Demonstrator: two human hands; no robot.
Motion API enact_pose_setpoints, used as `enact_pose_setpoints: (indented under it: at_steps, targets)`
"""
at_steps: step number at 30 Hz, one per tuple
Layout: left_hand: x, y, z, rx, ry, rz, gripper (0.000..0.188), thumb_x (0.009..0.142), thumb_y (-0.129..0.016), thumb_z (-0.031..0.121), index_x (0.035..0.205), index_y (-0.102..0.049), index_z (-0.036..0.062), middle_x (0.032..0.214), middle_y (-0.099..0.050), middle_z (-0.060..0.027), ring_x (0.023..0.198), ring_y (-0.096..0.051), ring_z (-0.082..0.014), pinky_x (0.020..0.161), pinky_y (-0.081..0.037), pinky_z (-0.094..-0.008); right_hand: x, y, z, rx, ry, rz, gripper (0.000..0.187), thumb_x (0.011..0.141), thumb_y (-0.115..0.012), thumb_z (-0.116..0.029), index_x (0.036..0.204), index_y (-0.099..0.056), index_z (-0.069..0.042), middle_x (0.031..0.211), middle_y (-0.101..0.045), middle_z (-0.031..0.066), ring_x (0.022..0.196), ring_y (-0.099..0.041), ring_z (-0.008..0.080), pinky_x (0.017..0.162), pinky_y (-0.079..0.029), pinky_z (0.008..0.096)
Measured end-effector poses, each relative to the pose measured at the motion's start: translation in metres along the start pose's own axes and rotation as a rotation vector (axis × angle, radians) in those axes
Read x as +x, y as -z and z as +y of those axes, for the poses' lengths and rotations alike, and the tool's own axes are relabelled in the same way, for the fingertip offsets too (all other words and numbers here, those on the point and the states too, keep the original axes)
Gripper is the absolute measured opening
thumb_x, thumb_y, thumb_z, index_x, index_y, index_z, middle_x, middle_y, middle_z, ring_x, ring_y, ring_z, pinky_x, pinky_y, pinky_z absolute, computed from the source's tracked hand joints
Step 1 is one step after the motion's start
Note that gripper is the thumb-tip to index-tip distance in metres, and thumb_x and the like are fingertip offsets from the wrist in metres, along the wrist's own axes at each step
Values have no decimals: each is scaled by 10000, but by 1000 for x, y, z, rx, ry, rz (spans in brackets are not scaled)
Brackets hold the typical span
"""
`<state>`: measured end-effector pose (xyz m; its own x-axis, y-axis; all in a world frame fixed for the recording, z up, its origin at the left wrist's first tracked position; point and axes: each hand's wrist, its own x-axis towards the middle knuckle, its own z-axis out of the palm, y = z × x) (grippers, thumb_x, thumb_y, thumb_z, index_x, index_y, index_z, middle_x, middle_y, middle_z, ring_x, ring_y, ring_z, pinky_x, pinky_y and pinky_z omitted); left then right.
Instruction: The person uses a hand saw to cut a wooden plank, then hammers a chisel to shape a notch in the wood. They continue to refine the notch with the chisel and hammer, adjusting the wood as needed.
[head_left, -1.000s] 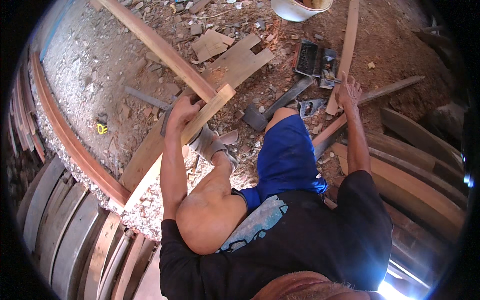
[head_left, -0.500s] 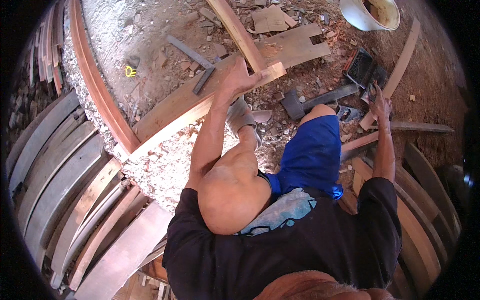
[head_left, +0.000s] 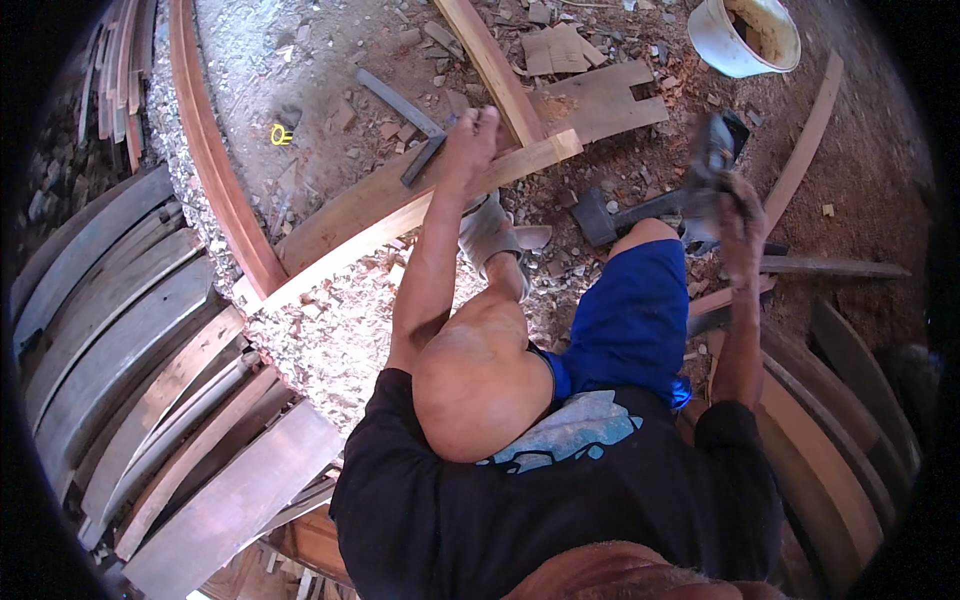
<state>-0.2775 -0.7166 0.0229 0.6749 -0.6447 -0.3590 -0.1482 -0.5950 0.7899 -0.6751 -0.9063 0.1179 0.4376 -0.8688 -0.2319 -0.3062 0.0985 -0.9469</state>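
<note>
My left hand (head_left: 470,145) is over the wooden frame, its fingers loosely bent and apart, with nothing seen in them. Just below it runs a pale squared timber (head_left: 520,168), laid along a wide brown board (head_left: 335,215) on the ground. A dark metal square (head_left: 405,108) rests on that board beside the hand. On the right, my right hand (head_left: 740,225) is closed round a dark tool (head_left: 708,165); motion blurs it, so its exact kind is unclear. A hammer with a dark, blocky head (head_left: 594,216) lies on the ground near my knee.
A reddish curved beam (head_left: 215,140) meets the frame at the left, and another timber (head_left: 490,65) crosses at the top. Curved planks (head_left: 130,330) are stacked at the left, more (head_left: 830,430) at the right. A white bucket (head_left: 735,50) stands at the far right among wood scraps.
My left hand has let go of the timber's end and moved slightly up and left. My right hand has moved left with the dark tool, which is now raised and blurred.
</note>
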Motion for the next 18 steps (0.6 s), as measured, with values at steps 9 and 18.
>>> enact_pose_setpoints:
  at_steps: [9, 18]
  targets:
    - [34, -10, 55, 302, -335, 307, 914, 818, -798, 536, 1449, -470, -38, 1450, -478, -349, 1386, -468, -462, 1152, -398, -502, 54, -187, -75, -950, 728, -654, 947, 645, -834, -196, 1528, -493, -177, 1002, -723, 74, 1077, -583, 299, 1062, -329, 499]
    - [30, -33, 41, 119, -428, 322, 789, 786, -753, 359, 1489, -518, 90, 1490, -370, -471, 1470, -292, -581, 1248, -207, -600, 9, -225, -9, -886, 575, -258, 1185, 597, -883, -526, 1583, -394, -85, 1088, -663, 99, 1017, -573, 322, 942, -319, 522]
